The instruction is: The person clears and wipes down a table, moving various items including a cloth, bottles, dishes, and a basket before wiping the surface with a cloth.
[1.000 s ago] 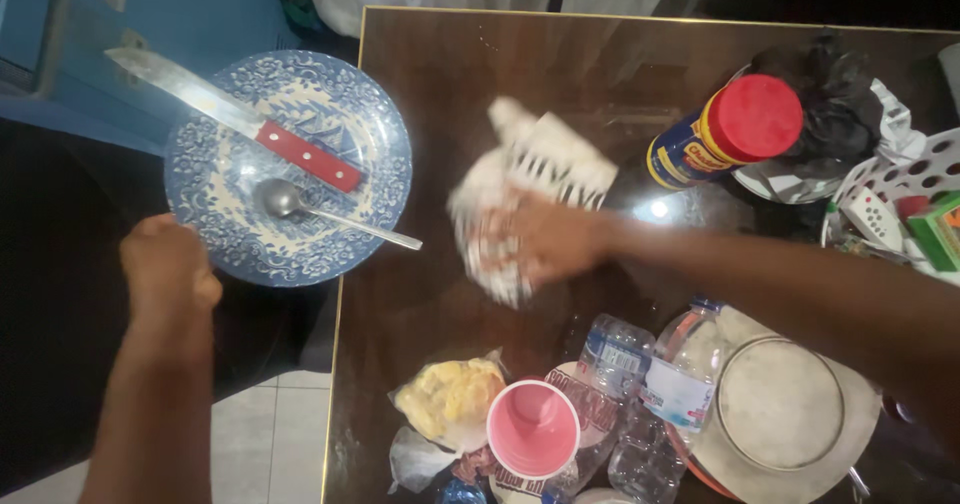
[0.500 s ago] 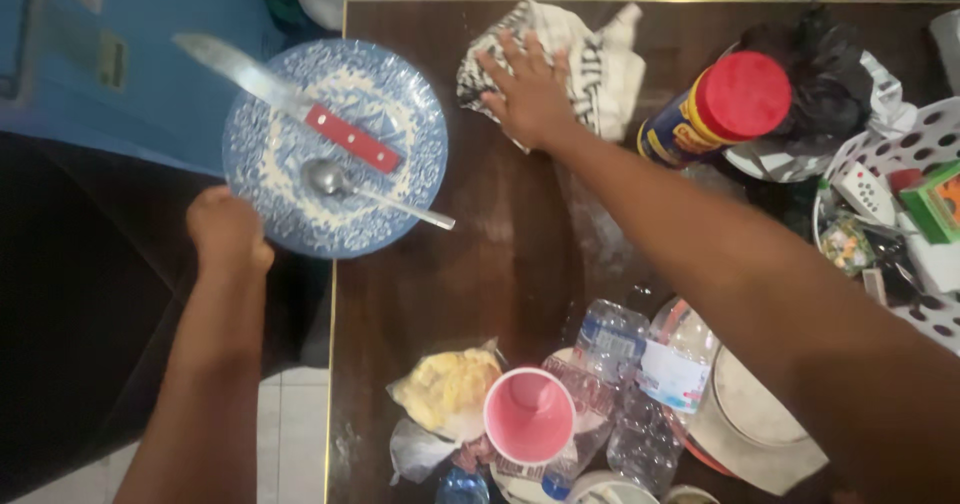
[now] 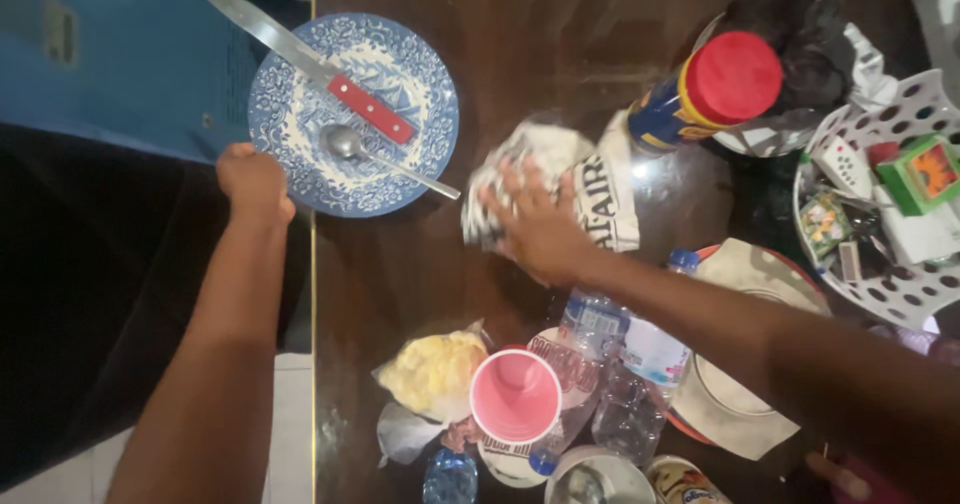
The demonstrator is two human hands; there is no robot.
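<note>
My left hand (image 3: 254, 181) grips the near rim of a blue patterned plate (image 3: 415, 89) held out past the left edge of the dark table (image 3: 400, 284). On the plate lie a knife with a red handle (image 3: 330, 86) and a metal spoon (image 3: 375, 156). My right hand (image 3: 535, 226) presses flat on a crumpled white cloth (image 3: 590, 179) in the middle of the table.
A jar with a red lid (image 3: 715, 89) stands behind the cloth. A white perforated basket (image 3: 925, 294) of small items sits at the right. Near me are a pink cup (image 3: 514, 396), plastic bottles (image 3: 625, 364), a bag of yellow food (image 3: 432, 369) and stacked plates (image 3: 735, 404).
My right hand has dragged the cloth from the far edge back toward the table's middle. The plate stays held at the table's left edge.
</note>
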